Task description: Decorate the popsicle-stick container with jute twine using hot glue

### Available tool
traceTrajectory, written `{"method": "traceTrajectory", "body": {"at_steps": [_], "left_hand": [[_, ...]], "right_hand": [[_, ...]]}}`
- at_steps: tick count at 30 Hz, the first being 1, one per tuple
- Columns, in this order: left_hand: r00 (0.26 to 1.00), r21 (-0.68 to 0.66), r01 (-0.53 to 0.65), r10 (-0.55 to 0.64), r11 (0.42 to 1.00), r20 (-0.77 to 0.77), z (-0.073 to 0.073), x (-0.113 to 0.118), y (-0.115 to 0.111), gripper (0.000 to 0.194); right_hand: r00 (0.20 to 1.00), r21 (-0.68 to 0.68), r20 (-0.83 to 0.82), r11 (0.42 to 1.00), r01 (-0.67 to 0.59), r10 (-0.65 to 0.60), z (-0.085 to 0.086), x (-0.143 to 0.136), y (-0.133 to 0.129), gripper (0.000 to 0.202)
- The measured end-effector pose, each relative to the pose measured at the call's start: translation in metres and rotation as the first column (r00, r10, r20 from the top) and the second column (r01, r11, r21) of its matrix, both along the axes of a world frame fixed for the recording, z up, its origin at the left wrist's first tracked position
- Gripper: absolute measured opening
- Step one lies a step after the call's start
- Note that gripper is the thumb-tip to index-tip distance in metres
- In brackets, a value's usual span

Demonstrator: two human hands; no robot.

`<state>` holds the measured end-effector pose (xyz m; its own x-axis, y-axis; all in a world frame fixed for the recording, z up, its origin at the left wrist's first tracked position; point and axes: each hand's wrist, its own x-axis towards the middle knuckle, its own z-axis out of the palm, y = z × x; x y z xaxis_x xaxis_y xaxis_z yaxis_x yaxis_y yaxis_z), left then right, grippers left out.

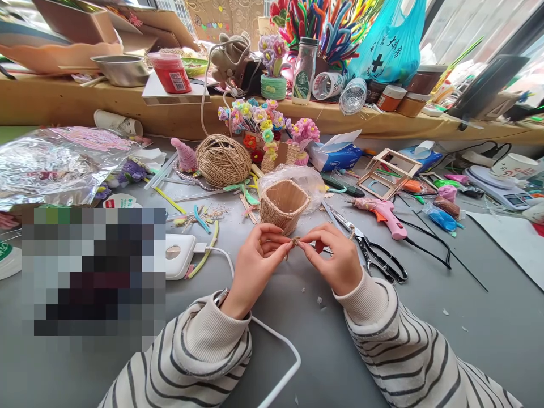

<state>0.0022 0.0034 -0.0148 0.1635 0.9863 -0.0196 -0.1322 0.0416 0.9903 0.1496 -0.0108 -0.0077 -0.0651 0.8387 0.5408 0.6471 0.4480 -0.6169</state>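
The left hand (254,269) and the right hand (334,258) almost meet, thumb and fingers of each pinched on a small bit of twine (295,241). The twine is just in front of a twine-wrapped basket (274,214), which stands upright on the gray tabletop (323,351). Behind the basket, to its left, sits a ball of twine (223,160); scissors (360,238) and a pink glue gun (369,204) lie to its right.
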Motion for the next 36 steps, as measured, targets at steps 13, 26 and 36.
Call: {"method": "traceTrajectory", "body": {"at_steps": [13,26,36], "left_hand": [[0.997,-0.087,0.023,-0.016,0.996,0.074,0.0026,-0.0005,0.0012,0.032],[0.994,-0.115,0.091,-0.084,0.989,0.064,0.0057,-0.0014,0.0009,0.029],[0.995,-0.152,0.074,-0.063,0.986,0.08,0.0053,-0.0021,0.0012,0.032]], "right_hand": [[0.987,-0.123,-0.159,0.992,-0.022,0.002,-0.0003,0.0011,0.0005,0.006],[0.971,-0.244,-0.239,0.967,-0.074,0.014,0.0006,0.0007,0.0011,0.007],[0.961,-0.234,-0.277,0.968,-0.089,0.021,0.0057,0.0069,0.003,0.011]]}}
